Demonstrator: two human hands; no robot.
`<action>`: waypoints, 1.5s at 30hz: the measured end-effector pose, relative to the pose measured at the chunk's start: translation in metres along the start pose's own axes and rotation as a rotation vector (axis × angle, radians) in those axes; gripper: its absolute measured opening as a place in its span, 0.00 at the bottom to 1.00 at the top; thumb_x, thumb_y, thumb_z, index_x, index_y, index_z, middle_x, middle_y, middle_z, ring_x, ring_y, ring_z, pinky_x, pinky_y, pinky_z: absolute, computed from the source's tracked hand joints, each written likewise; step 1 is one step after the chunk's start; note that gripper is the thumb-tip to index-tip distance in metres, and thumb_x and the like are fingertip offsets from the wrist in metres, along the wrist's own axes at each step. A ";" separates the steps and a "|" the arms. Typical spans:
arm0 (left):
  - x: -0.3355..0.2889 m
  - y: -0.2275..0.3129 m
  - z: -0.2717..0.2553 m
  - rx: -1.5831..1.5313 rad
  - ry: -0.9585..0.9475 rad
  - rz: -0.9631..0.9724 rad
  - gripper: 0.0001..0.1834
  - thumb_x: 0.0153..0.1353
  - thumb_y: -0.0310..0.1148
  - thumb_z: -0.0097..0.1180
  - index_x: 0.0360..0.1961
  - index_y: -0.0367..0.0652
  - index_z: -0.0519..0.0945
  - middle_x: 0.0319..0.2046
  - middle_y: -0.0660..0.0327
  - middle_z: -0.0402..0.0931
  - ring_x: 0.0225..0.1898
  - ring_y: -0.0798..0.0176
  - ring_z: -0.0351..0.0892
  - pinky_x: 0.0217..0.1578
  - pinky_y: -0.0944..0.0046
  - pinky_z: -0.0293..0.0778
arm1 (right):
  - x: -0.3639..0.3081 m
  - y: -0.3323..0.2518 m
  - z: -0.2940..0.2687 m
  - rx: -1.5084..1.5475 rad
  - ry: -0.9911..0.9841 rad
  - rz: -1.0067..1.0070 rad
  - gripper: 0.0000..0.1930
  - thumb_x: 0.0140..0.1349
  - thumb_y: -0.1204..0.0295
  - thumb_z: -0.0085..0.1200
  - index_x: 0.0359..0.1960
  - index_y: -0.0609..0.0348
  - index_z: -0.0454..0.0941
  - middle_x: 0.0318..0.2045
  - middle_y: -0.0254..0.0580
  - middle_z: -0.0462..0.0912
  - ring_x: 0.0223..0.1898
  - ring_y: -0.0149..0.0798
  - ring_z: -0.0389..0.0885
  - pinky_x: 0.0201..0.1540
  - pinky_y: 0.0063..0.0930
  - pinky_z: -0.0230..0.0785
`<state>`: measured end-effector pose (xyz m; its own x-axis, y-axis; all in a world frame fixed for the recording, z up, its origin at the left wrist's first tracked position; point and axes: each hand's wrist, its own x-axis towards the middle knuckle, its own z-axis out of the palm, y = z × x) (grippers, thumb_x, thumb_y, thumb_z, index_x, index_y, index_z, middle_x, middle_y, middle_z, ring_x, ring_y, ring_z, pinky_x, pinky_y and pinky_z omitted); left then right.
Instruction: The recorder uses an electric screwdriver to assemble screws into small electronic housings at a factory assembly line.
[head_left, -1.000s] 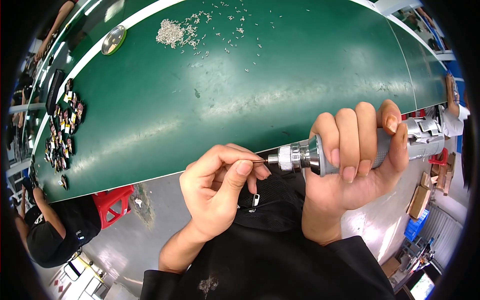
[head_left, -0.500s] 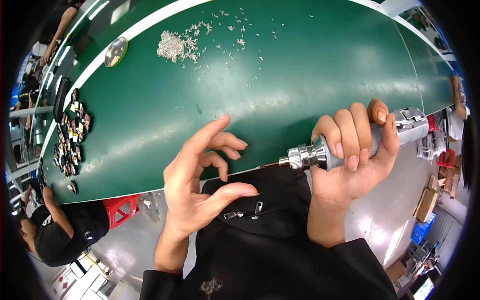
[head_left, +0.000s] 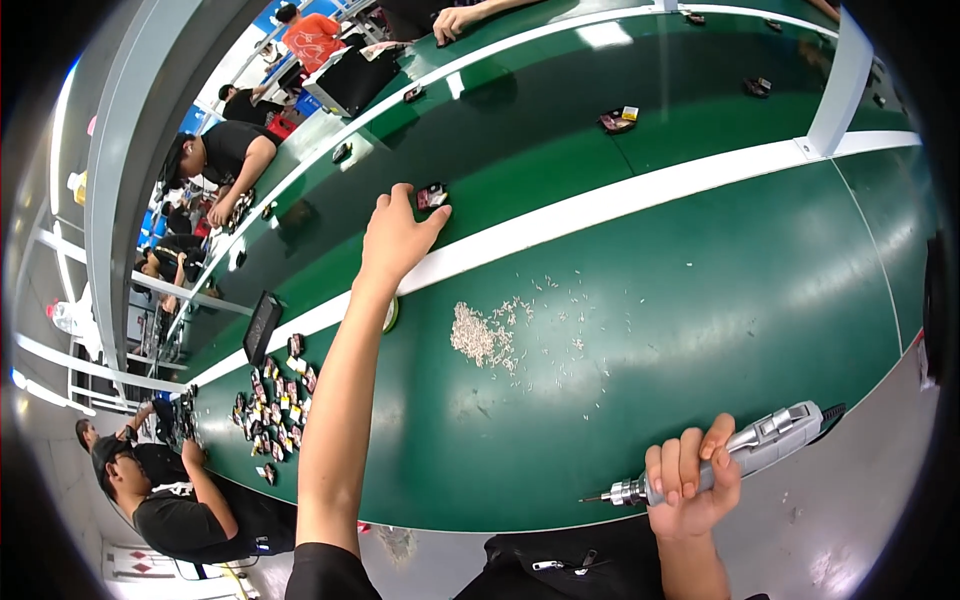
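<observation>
My left hand (head_left: 395,240) reaches over the white rail (head_left: 560,228) at the far side of the bench. Its fingers are spread around a small dark part with a white and reddish face (head_left: 432,196), which lies on the green conveyor belt beyond; no grip on it shows. Low on the right, my right hand (head_left: 690,495) is wrapped round a silver-grey electric screwdriver (head_left: 775,438). The thin bit points left, over the front edge of the green bench top (head_left: 760,330). A heap of tiny pale metal pieces (head_left: 475,335) lies mid-bench, with more scattered to its right.
Several dark parts with yellow and white labels (head_left: 275,405) cluster at the bench's left, beside a black tray (head_left: 262,328). My left forearm partly hides a green-rimmed dish (head_left: 391,315). More parts (head_left: 618,120) lie along the belt. A co-worker (head_left: 185,500) sits at left; others work beyond.
My left hand has gone from beside the screwdriver bit out over the rail to the belt. The view has tilted up, showing more of the belt. My right hand keeps hold of the electric screwdriver.
</observation>
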<state>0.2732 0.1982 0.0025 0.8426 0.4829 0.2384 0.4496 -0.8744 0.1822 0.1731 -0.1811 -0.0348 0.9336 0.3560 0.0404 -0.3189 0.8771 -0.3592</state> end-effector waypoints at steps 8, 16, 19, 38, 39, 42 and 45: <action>0.025 -0.003 0.022 -0.100 0.074 0.058 0.22 0.47 0.31 0.57 0.45 0.33 0.75 0.39 0.45 0.74 0.43 0.45 0.75 0.46 0.53 0.71 | 0.005 -0.004 -0.003 -0.007 -0.017 0.053 0.08 0.66 0.66 0.44 0.32 0.55 0.62 0.13 0.32 0.63 0.13 0.30 0.65 0.25 0.28 0.64; 0.024 -0.012 0.021 -0.110 0.141 0.083 0.19 0.50 0.32 0.61 0.41 0.33 0.75 0.35 0.45 0.76 0.40 0.44 0.75 0.44 0.52 0.71 | 0.008 0.001 -0.001 0.014 -0.016 0.039 0.05 0.64 0.68 0.43 0.32 0.55 0.65 0.13 0.33 0.64 0.14 0.30 0.64 0.25 0.28 0.62; 0.020 -0.012 0.022 -0.100 0.151 0.092 0.18 0.50 0.32 0.61 0.40 0.33 0.75 0.35 0.45 0.77 0.40 0.44 0.75 0.44 0.52 0.71 | 0.004 0.000 0.002 0.019 -0.012 0.029 0.05 0.64 0.69 0.43 0.32 0.54 0.66 0.13 0.33 0.64 0.14 0.30 0.64 0.25 0.28 0.61; -0.235 0.075 -0.071 -0.455 -0.281 0.771 0.29 0.41 0.19 0.65 0.48 0.36 0.73 0.49 0.53 0.73 0.49 0.48 0.72 0.48 0.54 0.71 | -0.033 -0.002 0.010 -0.014 0.015 0.112 0.05 0.64 0.68 0.45 0.32 0.54 0.67 0.12 0.29 0.61 0.13 0.26 0.61 0.24 0.25 0.60; -0.247 0.076 -0.070 -0.469 -0.330 0.769 0.29 0.41 0.20 0.66 0.49 0.35 0.72 0.49 0.52 0.72 0.49 0.48 0.72 0.48 0.54 0.71 | -0.037 0.000 0.011 -0.003 -0.002 0.131 0.05 0.64 0.68 0.44 0.32 0.54 0.67 0.12 0.29 0.61 0.13 0.26 0.61 0.24 0.25 0.60; -0.256 0.075 -0.067 -0.524 -0.412 0.718 0.27 0.43 0.21 0.65 0.48 0.34 0.73 0.50 0.53 0.72 0.50 0.49 0.71 0.47 0.55 0.72 | -0.047 0.004 0.014 -0.022 -0.023 0.184 0.05 0.64 0.68 0.43 0.32 0.54 0.67 0.12 0.29 0.62 0.12 0.26 0.61 0.24 0.25 0.60; -0.257 0.075 -0.061 -0.595 -0.412 0.678 0.23 0.45 0.19 0.62 0.46 0.33 0.75 0.49 0.54 0.73 0.48 0.50 0.72 0.45 0.56 0.73 | -0.056 0.011 0.012 -0.051 -0.051 0.219 0.06 0.65 0.67 0.43 0.32 0.54 0.67 0.12 0.29 0.63 0.12 0.26 0.62 0.24 0.25 0.60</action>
<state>0.0728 0.0112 0.0134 0.9546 -0.2632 0.1392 -0.2923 -0.7396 0.6062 0.1159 -0.1878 -0.0298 0.8334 0.5527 0.0026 -0.5030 0.7604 -0.4109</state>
